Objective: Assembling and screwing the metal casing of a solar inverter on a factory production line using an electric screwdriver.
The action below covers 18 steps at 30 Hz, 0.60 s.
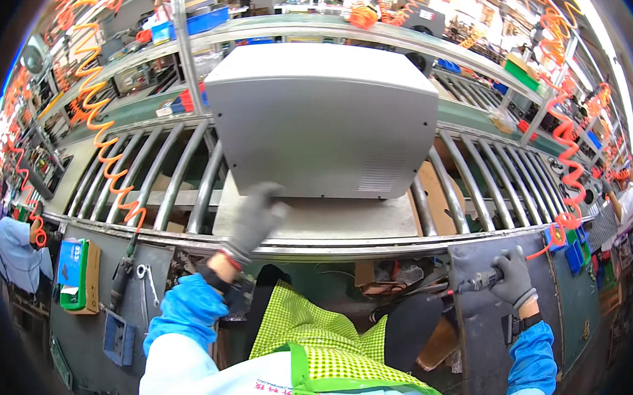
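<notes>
A large grey metal cabinet (320, 126) with a white top stands on a board (261, 225) over the roller conveyor. Small dark screws dot its panel edges, and vent slots show at its lower right. My left hand (254, 218), in a grey glove, is in front of the cabinet's lower left edge; motion blurs its fingers, so I cannot tell whether they hold anything. Over the dark bench on the right, my gloved right hand (514, 279) is closed around an air screwdriver (478, 282), its bit pointing left.
Metal rollers (165, 177) extend on both sides of the cabinet. On the left bench lie wrenches (148, 285), another air tool (122, 280), a blue tray (116, 339) and a green box (91, 273). Coiled orange hoses (92, 87) hang down. Another person (18, 249) is at far left.
</notes>
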Motion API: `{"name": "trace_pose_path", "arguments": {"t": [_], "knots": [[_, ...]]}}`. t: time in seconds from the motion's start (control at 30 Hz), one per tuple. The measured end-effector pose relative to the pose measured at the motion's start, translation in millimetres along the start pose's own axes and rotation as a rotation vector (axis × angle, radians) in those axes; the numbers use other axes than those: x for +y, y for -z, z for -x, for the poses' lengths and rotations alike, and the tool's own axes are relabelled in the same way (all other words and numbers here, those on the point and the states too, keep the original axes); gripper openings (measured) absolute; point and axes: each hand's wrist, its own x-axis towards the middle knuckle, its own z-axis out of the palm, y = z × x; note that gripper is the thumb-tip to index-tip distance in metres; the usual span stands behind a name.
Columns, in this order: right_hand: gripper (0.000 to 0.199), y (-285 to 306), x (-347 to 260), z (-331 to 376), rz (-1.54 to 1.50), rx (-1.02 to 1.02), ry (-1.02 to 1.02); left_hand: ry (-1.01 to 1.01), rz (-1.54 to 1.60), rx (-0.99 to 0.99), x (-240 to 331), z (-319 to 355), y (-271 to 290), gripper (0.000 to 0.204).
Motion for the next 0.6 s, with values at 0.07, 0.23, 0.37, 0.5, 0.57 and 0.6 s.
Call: {"name": "trace_pose_path", "arguments": {"t": [0.07,0.23,0.37,0.5,0.57,0.6], "knots": [[0.043,22.7,-62.1,-38.7,-0.413,-0.135,-0.115,0.0,0.131,-0.375,16.9,19.8,-34.2,0.05],[0.05,-9.7,-210.7,-99.9,-1.463,-0.257,-0.154,-0.136,0.699,-0.54,73.8,36.0,-61.6,0.085],[0.045,-16.3,-295.9,-130.8,-1.324,-0.494,-0.131,-0.013,1.109,-0.099,95.9,15.9,-30.9,0.066],[0.046,-41.4,-361.9,-138.0,-1.88,-0.501,-0.227,0.303,1.001,0.099,73.6,-2.9,22.8,0.031],[0.056,-38.7,-385.2,-144.5,-1.862,-0.692,-0.182,0.374,1.014,0.161,53.5,-11.8,38.5,0.03],[0.064,-36.2,-398.9,-146.3,-1.763,-0.661,-0.133,0.419,1.031,0.153,51.9,-14.2,44.0,0.03]]}}
